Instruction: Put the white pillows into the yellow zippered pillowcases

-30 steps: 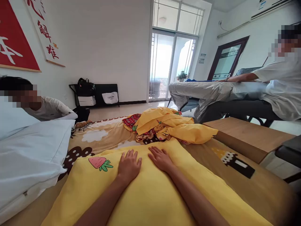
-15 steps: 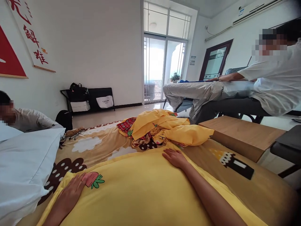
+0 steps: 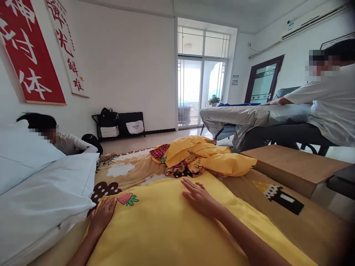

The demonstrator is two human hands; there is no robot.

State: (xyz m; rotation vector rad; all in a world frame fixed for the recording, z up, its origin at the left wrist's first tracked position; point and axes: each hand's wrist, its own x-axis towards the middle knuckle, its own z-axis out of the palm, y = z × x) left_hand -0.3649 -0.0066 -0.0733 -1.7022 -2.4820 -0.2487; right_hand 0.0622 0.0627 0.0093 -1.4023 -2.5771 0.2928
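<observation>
A plump yellow pillow (image 3: 158, 221) with a strawberry print lies directly before me on a brown patterned blanket (image 3: 249, 188). My left hand (image 3: 103, 216) rests on its left edge beside the strawberry, fingers stretched out. Flat on the pillow's far right part lies my right hand (image 3: 199, 197), its fingers extended. Neither hand grips anything. Beyond the pillow is a crumpled heap of yellow cloth (image 3: 210, 162) with red plaid parts.
White pillows (image 3: 55, 192) are stacked at my left. A person (image 3: 73, 142) is low behind them; another person (image 3: 332, 96) sits at a covered table (image 3: 235, 116) on the right. A brown box (image 3: 294, 162) stands against the blanket's right side.
My view has turned left and up. My right hand has shifted inward from the pillow's right edge, and my left hand has stayed near the strawberry, at the left edge.
</observation>
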